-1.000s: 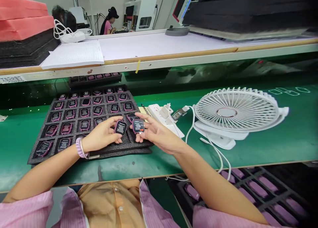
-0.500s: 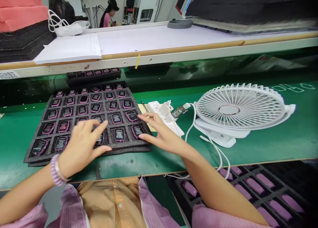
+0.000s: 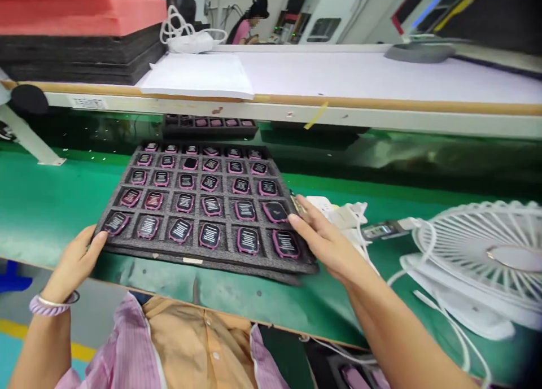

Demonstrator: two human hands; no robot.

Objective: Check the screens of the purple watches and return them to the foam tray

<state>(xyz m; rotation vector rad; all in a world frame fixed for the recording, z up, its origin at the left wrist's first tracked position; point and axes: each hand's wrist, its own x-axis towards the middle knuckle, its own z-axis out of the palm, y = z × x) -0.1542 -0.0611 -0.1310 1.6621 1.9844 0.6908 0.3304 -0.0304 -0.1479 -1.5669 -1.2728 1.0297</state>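
A dark foam tray (image 3: pixel 220 257) lies on the green bench, its pockets filled with several pink-rimmed watch bodies (image 3: pixel 210 235) showing black screens. My left hand (image 3: pixel 78 259) grips the tray's front left corner, thumb on top and fingers curled at the edge. My right hand (image 3: pixel 326 236) presses along the tray's right edge beside the last watch in the front row, fingers together. Both hands hold only the tray.
A second tray (image 3: pixel 209 126) sits behind under the shelf (image 3: pixel 339 73). A white power strip (image 3: pixel 339 211) with cables and a white fan (image 3: pixel 486 259) lie to the right. Paper pad (image 3: pixel 197 75) and stacked foam (image 3: pixel 80 27) are above; a person (image 3: pixel 249 25) works far back.
A second ago each hand held a watch body. Both watches went into the front row, then my hands moved apart to the tray's left corner and right edge. My head turned left.
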